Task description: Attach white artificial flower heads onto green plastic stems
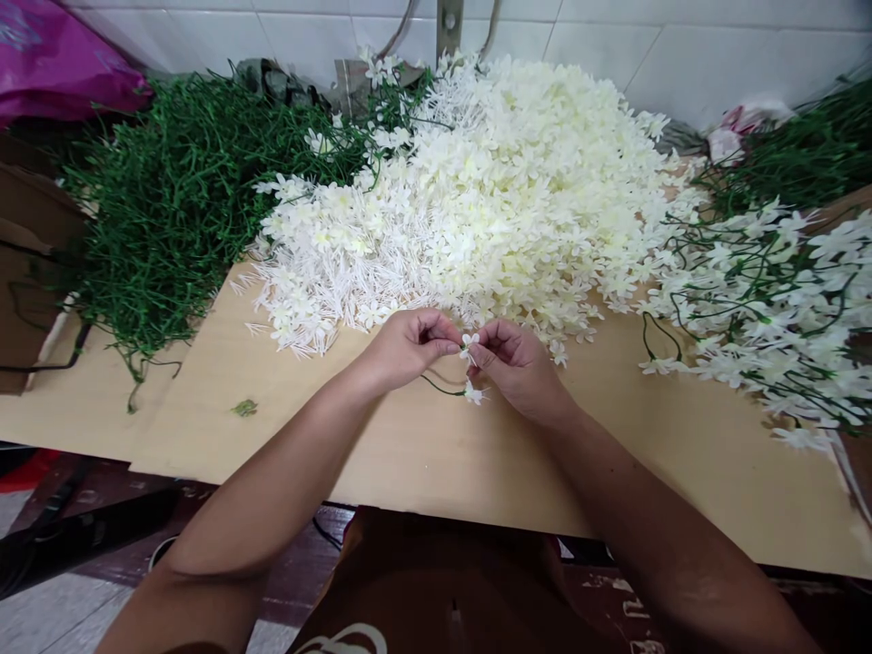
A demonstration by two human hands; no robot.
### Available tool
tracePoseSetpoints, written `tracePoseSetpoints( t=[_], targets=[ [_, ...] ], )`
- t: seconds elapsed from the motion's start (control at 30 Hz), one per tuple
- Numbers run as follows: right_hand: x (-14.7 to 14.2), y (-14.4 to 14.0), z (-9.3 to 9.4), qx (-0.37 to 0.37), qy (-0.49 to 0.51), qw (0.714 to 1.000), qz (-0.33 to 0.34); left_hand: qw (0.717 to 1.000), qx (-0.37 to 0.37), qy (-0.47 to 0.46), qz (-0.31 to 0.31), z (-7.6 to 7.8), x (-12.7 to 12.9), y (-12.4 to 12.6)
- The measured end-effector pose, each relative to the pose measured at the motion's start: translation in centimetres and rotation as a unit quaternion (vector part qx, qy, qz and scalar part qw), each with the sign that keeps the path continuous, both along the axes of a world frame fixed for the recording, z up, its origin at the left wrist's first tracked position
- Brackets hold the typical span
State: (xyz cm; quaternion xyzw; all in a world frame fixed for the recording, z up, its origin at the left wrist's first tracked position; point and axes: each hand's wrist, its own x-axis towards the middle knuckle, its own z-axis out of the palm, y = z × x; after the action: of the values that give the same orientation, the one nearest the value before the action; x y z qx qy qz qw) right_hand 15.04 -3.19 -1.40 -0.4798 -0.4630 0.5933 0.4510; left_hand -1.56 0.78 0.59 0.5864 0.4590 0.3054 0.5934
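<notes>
My left hand [419, 347] is closed in a pinch on a thin green artificial stem [440, 388], most of which its fingers hide. One branch of the stem curves below the hands and ends in a white flower [474, 393]. Fingertip to fingertip with it, my right hand [514, 363] pinches a small white artificial flower [470, 344] at the stem's tip. Just beyond both hands lies a large heap of loose white and cream flowers [531, 191], several with white prongs showing.
Bare green stems [197, 182] are piled at the left beside a cardboard box [34, 236]. Stems with white flowers attached [783, 309] lie at the right, with more green stems [797, 154] behind. A green scrap [244, 408] rests on the tan board [422, 463]. A tiled wall [613, 45] stands behind.
</notes>
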Motion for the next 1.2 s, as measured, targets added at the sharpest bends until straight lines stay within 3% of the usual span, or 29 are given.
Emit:
tracePoseSetpoints(
  t=[0.4,0.7,0.9,1.0,1.1,1.2],
  targets=[
    [-0.3,0.1,-0.3,-0.012,0.044,0.999,-0.029,1.000,-0.020,0.007,0.010,-0.1,0.4,-0.1],
    [-0.8,0.3,-1.1,0.004,0.090,0.996,-0.027,0.997,-0.044,-0.063,0.001,-1.2,0.5,-0.5],
    [-0.6,0.5,-1.2,-0.015,0.110,0.993,-0.043,0.997,-0.019,-0.080,0.016,-1.1,1.1,-0.5],
    [-0.5,0.6,-1.2,-0.026,0.139,0.989,-0.050,1.000,0.005,-0.025,0.018,-0.9,1.2,-0.3],
    [-0.4,0.7,-1.0,-0.041,0.151,0.987,-0.047,0.998,0.048,0.041,-0.018,-0.7,0.9,-0.3],
    [-0.2,0.8,-0.9,-0.052,0.168,0.984,-0.035,0.994,0.064,0.012,-0.085,-0.5,0.7,-0.3]
  ],
)
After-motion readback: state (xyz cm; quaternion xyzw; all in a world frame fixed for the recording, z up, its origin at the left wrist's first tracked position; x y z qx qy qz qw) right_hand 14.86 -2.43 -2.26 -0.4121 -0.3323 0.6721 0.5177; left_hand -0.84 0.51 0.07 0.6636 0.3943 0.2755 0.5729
